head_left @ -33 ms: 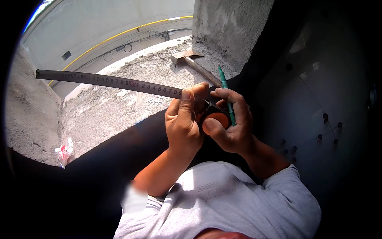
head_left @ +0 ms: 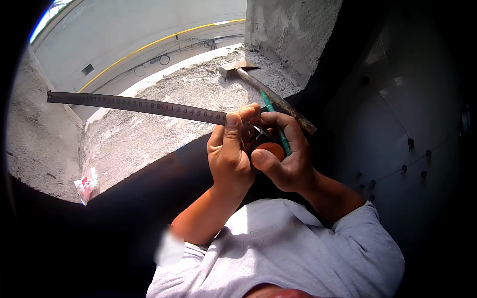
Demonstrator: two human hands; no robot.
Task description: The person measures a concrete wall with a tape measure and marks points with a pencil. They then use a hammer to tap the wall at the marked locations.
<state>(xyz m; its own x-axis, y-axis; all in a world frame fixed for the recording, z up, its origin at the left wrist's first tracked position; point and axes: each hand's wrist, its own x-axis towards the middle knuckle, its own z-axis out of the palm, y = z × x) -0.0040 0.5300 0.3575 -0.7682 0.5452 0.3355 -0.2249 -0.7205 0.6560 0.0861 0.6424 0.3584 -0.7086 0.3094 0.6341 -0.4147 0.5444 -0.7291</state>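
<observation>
A measuring tape blade (head_left: 144, 105), grey with printed markings, runs out to the left above a concrete ledge, its hooked end near the left wall. My left hand (head_left: 231, 159) pinches the blade between thumb and fingers close to the case. In my right hand (head_left: 293, 159) sits the black and orange tape measure case (head_left: 270, 149), with the thumb against its orange face. The same hand also holds a slim green pen (head_left: 267, 102), which points up and slightly left past the knuckles. Fingers hide part of the case and the blade's mouth.
A hammer (head_left: 268, 92) with a worn handle lies on the rough concrete ledge (head_left: 149, 134) beyond my hands. A crumpled clear and red wrapper (head_left: 88, 186) rests at the ledge's near left corner. Concrete walls (head_left: 293, 39) flank the opening; a yellow pipe (head_left: 139, 52) and cables run outside.
The green pen has tipped further left in my right hand, and its top now overlaps the hammer handle. More of that handle shows. The surroundings have shifted slightly right in view.
</observation>
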